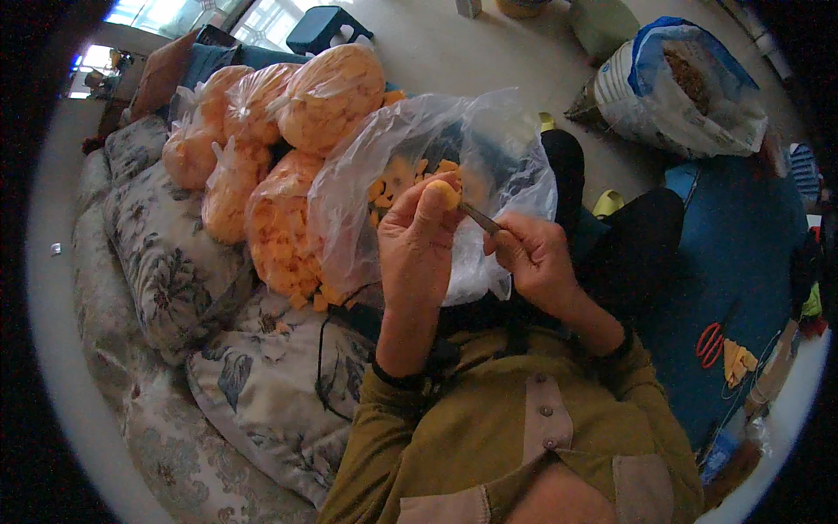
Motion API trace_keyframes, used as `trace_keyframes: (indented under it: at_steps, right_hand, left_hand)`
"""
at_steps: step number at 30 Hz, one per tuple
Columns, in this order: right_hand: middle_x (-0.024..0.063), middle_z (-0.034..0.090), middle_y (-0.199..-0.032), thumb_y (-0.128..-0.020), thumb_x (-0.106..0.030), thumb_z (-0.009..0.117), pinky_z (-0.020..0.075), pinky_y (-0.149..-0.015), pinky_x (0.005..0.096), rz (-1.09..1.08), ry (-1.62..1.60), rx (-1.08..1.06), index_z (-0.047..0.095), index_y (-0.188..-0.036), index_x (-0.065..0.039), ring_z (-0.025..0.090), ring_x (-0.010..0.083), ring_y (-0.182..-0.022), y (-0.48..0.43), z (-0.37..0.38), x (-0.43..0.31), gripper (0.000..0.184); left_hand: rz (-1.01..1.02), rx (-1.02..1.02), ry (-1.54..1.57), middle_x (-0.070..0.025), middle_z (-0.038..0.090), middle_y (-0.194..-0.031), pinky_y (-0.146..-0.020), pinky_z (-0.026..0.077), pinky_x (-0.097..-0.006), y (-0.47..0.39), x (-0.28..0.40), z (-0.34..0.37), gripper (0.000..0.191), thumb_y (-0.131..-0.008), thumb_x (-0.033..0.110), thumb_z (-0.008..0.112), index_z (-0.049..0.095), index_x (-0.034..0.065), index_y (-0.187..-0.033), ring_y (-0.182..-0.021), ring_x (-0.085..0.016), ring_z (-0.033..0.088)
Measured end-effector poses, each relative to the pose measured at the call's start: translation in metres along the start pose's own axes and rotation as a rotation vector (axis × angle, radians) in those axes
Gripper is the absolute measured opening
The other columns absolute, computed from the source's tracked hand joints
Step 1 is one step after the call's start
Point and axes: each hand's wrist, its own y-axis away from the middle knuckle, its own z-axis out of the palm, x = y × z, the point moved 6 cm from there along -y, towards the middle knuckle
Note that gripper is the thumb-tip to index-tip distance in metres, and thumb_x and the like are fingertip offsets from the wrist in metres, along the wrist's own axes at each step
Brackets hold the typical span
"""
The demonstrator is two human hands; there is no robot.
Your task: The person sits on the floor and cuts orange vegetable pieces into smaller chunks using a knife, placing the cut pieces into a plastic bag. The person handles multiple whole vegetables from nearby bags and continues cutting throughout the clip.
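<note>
My left hand (422, 229) pinches a small, rounded yellow-orange piece (444, 195), possibly foam, between thumb and fingers. In my right hand (533, 252) is a slim metal tool (481, 218), perhaps tweezers or a narrow blade. Its tip reaches the side of the yellow piece; the grip is hidden by my fingers. Both hands are above a large, wide-mouthed clear plastic bag (357, 177) over my lap. Loose orange pieces (380, 191) show inside it. To the left stands a clear bag packed with orange cubes (281, 223), with several stray cubes (319, 302) beside its base.
Several tied bags of orange pieces (334, 98) crowd the sofa on the left, near floral cushions (177, 262). Red-handled scissors (710, 345) and an orange scrap (740, 362) lie on the blue surface at right. A large open sack (655, 92) stands at the upper right.
</note>
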Motion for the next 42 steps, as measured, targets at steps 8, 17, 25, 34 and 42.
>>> trace_keyframes:
  at_steps: [8, 17, 25, 34, 42]
  right_hand:
    - [-0.0047, 0.04, -0.06, -0.091, -0.015, 0.046, 0.0267, -0.046, 0.018, 0.188, -0.621, 0.126, 0.053, -0.078, -0.004, 0.034, 0.0025, -0.052, -0.001, 0.033, 0.005, 0.018]
    - [-0.0048, 0.04, -0.056, -0.09, -0.013, 0.048, 0.0263, -0.045, 0.0193, 0.046, -0.195, 0.031, 0.054, -0.079, -0.003, 0.033, 0.0033, -0.049, -0.007, 0.004, -0.006, 0.016]
    - [-0.0017, 0.042, -0.055, -0.087, -0.01, 0.05, 0.0303, -0.045, 0.0213, -0.084, 0.238, 0.083, 0.055, -0.075, -0.002, 0.038, 0.005, -0.05, 0.0, -0.009, -0.016, 0.015]
    - [0.0028, 0.051, -0.059, -0.087, -0.013, 0.05, 0.0364, -0.047, 0.0249, -0.036, -0.173, 0.146, 0.057, -0.08, -0.002, 0.046, 0.009, -0.052, -0.006, 0.01, -0.004, 0.015]
    - [-0.0022, 0.044, -0.058, -0.09, -0.016, 0.048, 0.029, -0.045, 0.0205, -0.009, -0.311, 0.126, 0.055, -0.079, -0.002, 0.037, 0.004, -0.05, -0.006, 0.008, 0.002, 0.019]
  left_hand:
    - [0.139, 0.037, -0.025, -0.0039, 0.058, -0.086, -0.074, 0.048, -0.0258, 0.001, -0.004, 0.01, 0.015, -0.087, 0.015, 0.056, 0.057, 0.0011, -0.092, -0.078, -0.014, 0.059]
    - [0.006, -0.059, -0.038, -0.0079, 0.06, -0.091, -0.077, 0.049, -0.0284, -0.004, 0.008, 0.01, 0.02, -0.084, 0.011, 0.061, 0.058, -0.0024, -0.097, -0.077, -0.014, 0.059]
    - [0.131, -0.059, -0.34, -0.0082, 0.061, -0.088, -0.073, 0.048, -0.0253, -0.002, 0.019, 0.006, 0.013, -0.08, 0.003, 0.062, 0.059, -0.0028, -0.091, -0.078, -0.015, 0.06]
    - [0.045, -0.045, -0.214, -0.008, 0.061, -0.088, -0.068, 0.049, -0.0248, -0.004, 0.009, 0.015, 0.009, -0.081, 0.004, 0.061, 0.059, -0.001, -0.088, -0.078, -0.015, 0.06]
    - [-0.01, -0.071, -0.173, -0.0075, 0.06, -0.089, -0.068, 0.048, -0.0244, -0.005, -0.001, 0.022, 0.01, -0.081, 0.006, 0.061, 0.058, -0.0007, -0.089, -0.078, -0.014, 0.06]
